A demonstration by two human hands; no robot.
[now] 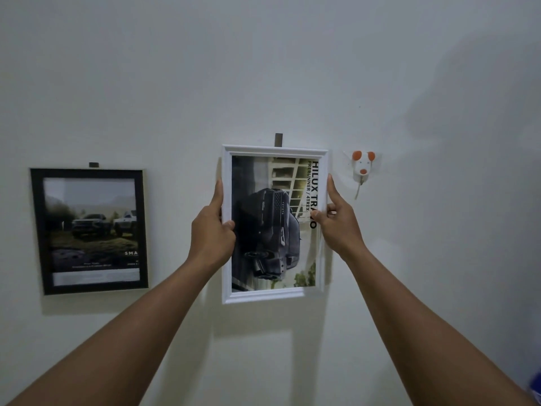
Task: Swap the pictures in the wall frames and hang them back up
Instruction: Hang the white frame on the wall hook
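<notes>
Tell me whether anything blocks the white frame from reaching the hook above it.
Nothing visible does. The white frame, held by the left hand and right hand, sits just under the dark hook, with only bare wall around it.

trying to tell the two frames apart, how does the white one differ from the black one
The white frame is gripped at both sides by the left hand and right hand; the black frame hangs on the wall untouched. The white frame's truck picture sits rotated sideways, its title running vertically; the black frame's picture reads upright. The white frame is at centre, the black one to its left. Both are portrait frames holding truck adverts, each below a small dark wall hanger.
</notes>
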